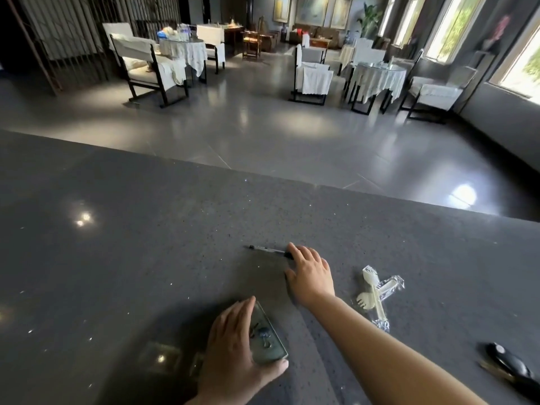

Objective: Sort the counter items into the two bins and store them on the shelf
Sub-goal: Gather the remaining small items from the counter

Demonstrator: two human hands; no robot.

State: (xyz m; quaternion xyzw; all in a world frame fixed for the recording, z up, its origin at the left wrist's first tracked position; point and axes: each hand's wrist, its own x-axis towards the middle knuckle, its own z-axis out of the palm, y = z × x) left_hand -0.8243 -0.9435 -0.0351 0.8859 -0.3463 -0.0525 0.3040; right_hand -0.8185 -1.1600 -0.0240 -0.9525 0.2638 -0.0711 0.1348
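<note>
A clear bin (270,340) stands on the dark counter (131,244) near me, with black binder clips (261,334) inside. My left hand (233,355) grips the bin's near left side, thumb at its front corner. My right hand (309,273) reaches forward, and its fingertips touch the black end of a pen (267,250) that lies across the counter. To the right lie two white plastic utensils (375,293), a spoon and a fork, each in clear wrap and crossed over each other. A black key fob (508,363) lies at the far right.
The counter's far edge (321,187) drops to a glossy grey floor. Beyond it stand tables with white cloths (377,80) and white-covered chairs (152,68). A second clear bin (159,356) shows faintly to the left of my left hand.
</note>
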